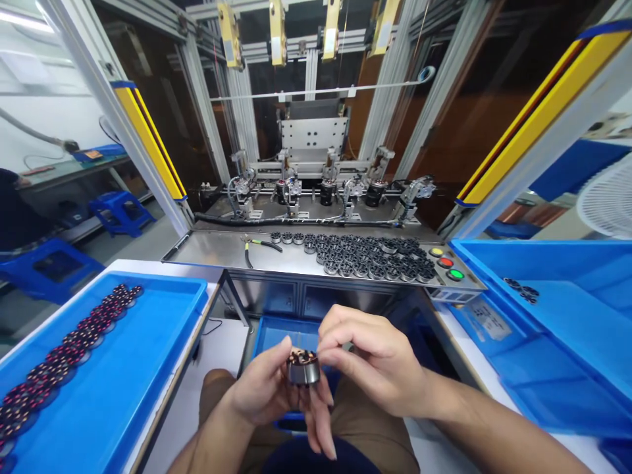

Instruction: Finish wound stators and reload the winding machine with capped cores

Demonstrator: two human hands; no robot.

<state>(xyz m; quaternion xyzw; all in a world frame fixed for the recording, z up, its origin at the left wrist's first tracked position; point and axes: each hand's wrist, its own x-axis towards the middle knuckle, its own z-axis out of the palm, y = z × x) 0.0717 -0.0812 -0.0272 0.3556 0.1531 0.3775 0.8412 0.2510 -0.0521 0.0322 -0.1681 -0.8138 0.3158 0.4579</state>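
Above my lap, my left hand (269, 388) grips a wound motor stator (303, 370), a short dark cylinder with copper coils showing on its top face. Its thumb presses the near-left rim while the fingers support it from below. My right hand (368, 352) is at the stator's right edge with thumb and forefinger pinched together. Whatever lies in that pinch, perhaps a fine wire end, is too small to make out. Beyond my hands, many dark unwound stator cores (365, 255) stand in rows on the metal bench (217, 253).
Cutting pliers (257, 245) with green-black handles lie on the bench. Coil-wound stators (74, 349) line the left blue tray (168, 316). Two cores (523, 289) sit in the right blue bin (582, 316). Buttons (447, 263) and a winding machine (316, 178) stand ahead.
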